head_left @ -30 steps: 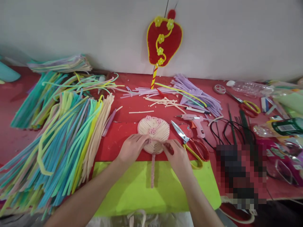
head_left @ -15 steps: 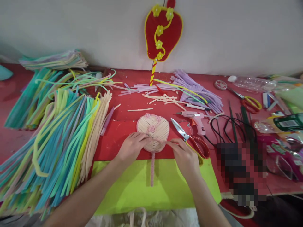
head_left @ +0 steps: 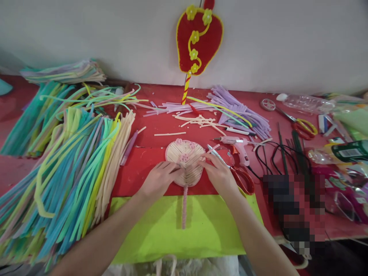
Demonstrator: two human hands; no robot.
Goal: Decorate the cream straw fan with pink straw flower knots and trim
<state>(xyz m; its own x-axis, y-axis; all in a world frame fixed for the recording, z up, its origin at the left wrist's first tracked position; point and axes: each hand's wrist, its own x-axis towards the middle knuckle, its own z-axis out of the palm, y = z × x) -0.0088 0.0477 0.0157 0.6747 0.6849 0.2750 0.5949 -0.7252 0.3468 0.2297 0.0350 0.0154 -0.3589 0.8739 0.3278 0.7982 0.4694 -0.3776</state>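
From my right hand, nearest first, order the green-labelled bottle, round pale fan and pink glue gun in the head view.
1. Round pale fan, immediately left
2. Pink glue gun, right and beyond
3. Green-labelled bottle, far right

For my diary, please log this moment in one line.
left hand: on fan; right hand: at fan's edge; handle: over green mat; glue gun: right of fan

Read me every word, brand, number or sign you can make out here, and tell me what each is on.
No text can be read for certain.
Green label on the bottle at right: marked, too small to read.
Magenta packet: pale marks, too blurred to read.
Round disc: red pattern, too small to tell whether it is lettering.
Fan under the hands: no writing seen.
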